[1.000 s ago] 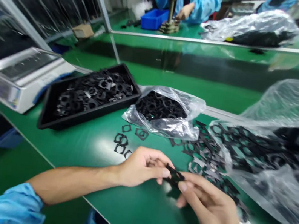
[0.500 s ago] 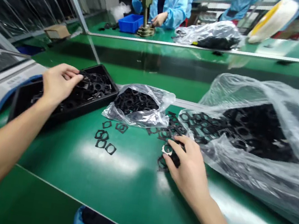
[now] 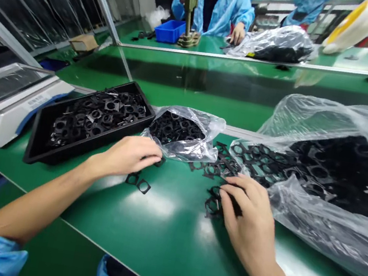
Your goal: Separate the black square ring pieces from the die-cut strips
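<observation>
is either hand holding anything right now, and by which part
Cannot tell: left hand is at a black piece, right hand over loose black parts; any grip is hidden.

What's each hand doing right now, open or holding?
Left hand: at a black part; grip can't be told.
Right hand: partly curled at loose black parts; grip can't be told.

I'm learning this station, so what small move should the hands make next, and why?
Probably the left hand should secure the dark piece: it lies right at the fingertips, though I can't tell whether it is already gripped. The right hand is over the loose black pieces and can likely wait there.
</observation>
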`<state>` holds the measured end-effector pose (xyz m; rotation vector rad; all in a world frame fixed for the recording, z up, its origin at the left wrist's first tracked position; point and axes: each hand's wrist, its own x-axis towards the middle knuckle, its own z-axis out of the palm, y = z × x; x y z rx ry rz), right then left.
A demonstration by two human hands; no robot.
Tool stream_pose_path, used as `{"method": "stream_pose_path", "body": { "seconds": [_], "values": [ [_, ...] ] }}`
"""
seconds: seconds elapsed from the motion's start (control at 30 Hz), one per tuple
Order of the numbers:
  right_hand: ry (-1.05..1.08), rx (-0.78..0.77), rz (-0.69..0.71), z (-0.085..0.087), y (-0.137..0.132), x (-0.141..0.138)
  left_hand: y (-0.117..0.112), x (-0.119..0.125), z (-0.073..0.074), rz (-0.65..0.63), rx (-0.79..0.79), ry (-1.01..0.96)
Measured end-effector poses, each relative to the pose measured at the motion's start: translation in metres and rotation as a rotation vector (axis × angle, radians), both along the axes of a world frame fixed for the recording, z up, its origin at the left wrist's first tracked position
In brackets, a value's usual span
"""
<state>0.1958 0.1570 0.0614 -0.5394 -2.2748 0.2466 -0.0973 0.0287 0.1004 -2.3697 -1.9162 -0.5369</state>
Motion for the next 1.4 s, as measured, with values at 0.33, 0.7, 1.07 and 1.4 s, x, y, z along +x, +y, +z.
{"method": "stream_pose_path", "body": {
  "seconds": [0.33, 0.7, 1.07, 1.4],
  "values": [
    [0.021, -0.919, 0.087, 0.023, -0.03, 0.002, 0.0, 0.012, -0.012, 0.133, -0.267, 0.08],
    [0.216, -1.244, 0.187, 0.014, -0.035, -0.005, -0.012, 0.039, 0.0, 0.026, -0.083, -0.201],
    [0.259, -1.49, 0.187, 0.011, -0.036, -0.009, -0.01, 0.099, -0.039, -0.069, 0.236, -0.593],
    [0.225, -1.512, 0.192, 0.007, -0.039, -0.015, -0.014, 0.098, -0.046, -0.03, 0.226, -0.689]
  ]
}}
